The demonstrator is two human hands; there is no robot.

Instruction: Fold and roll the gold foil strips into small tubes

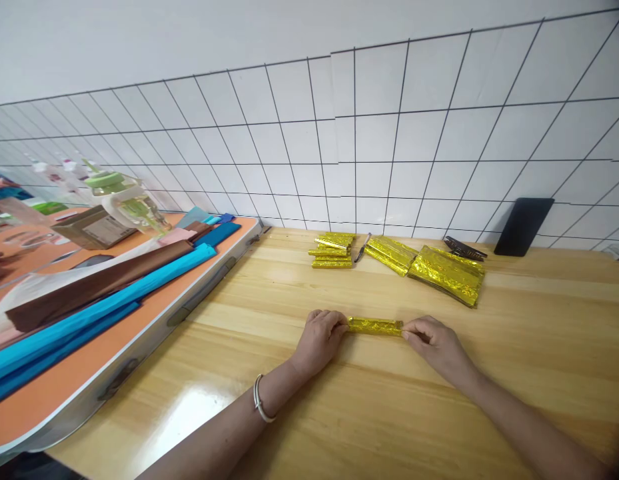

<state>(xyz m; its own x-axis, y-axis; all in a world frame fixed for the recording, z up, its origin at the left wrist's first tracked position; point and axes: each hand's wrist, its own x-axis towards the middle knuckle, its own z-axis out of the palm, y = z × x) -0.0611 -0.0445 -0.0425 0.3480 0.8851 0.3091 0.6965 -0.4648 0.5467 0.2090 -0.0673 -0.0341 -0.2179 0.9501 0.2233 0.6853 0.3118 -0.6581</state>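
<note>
A narrow folded strip of shiny gold foil paper (pixel 375 326) lies lengthwise between my two hands on the wooden table. My left hand (pixel 320 339) pinches its left end, fingers closed. The right end is pinched between the thumb and fingertips of my right hand (pixel 436 343). Behind them is a small stack of similar folded gold strips (pixel 333 251). Further right, flat gold foil sheets (pixel 446 275) lie in a pile, with another gold foil bundle (pixel 390 255) overlapping its left side.
A pen (pixel 362 247), a dark hair clip (pixel 464 249) and a black phone (pixel 523 227) leaning on the tiled wall line the back. At left, an orange folding table (pixel 154 327) holds folded blue and brown paper (pixel 104 280), a cardboard box (pixel 93 228) and a green-lidded bottle (pixel 132 200).
</note>
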